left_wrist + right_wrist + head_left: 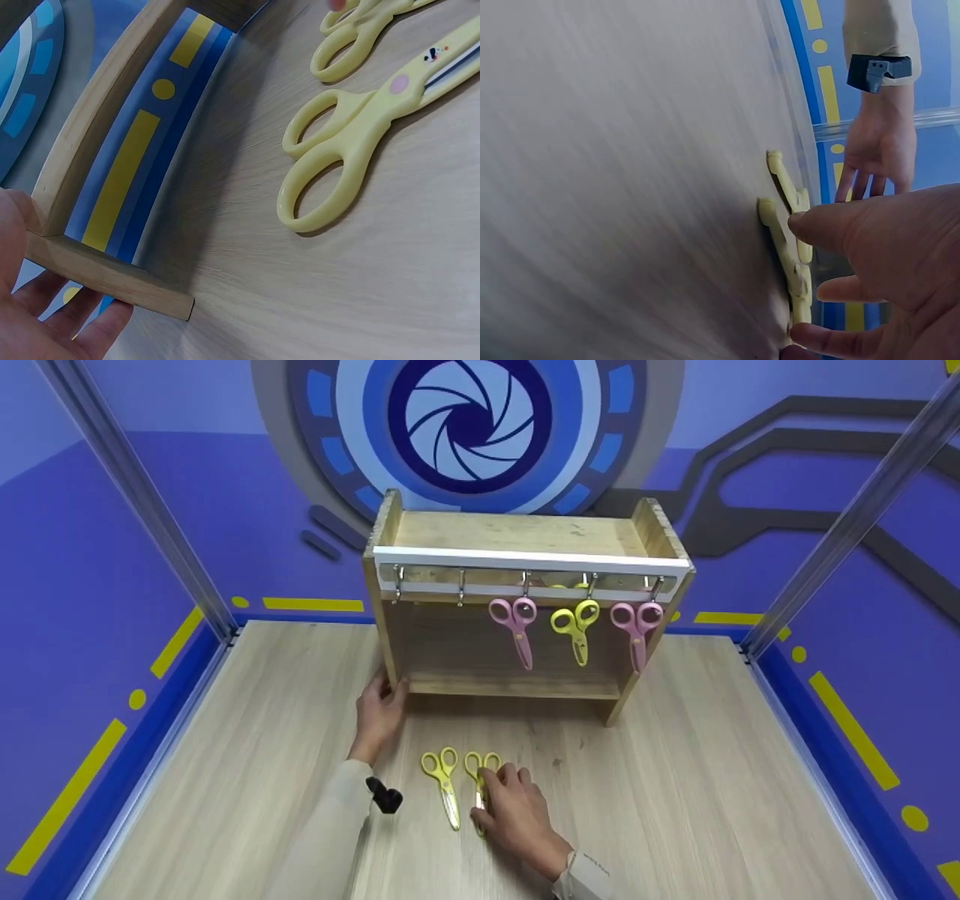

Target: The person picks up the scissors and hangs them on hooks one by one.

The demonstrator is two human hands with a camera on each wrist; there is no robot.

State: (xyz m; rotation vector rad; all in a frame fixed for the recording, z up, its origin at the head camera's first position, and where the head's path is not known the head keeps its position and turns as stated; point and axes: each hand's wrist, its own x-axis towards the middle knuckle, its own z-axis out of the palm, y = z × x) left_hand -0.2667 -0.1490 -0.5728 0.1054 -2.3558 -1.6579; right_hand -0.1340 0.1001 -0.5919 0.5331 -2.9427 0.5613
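My left hand (380, 714) holds the lower left side of a wooden rack (517, 688). In the left wrist view the thumb is on one side of its frame and the fingers are on the other. My right hand (517, 811) is over the right one of two yellow scissors (480, 798) on the table, thumb and fingers spread around it. In the right wrist view these scissors (784, 247) lie flat below the fingers; firm contact cannot be made out. The other yellow scissors (447, 784) lie just left, handles toward the rack.
A white hook strip (450, 559) runs along the rack's front. From its hooks hang pink scissors (522, 634), yellow scissors (577, 631) and more pink scissors (637, 631). Two hooks on the left, one a bare hook (461, 586), carry nothing. Blue walls (187, 525) enclose the wood-grain table (697, 780).
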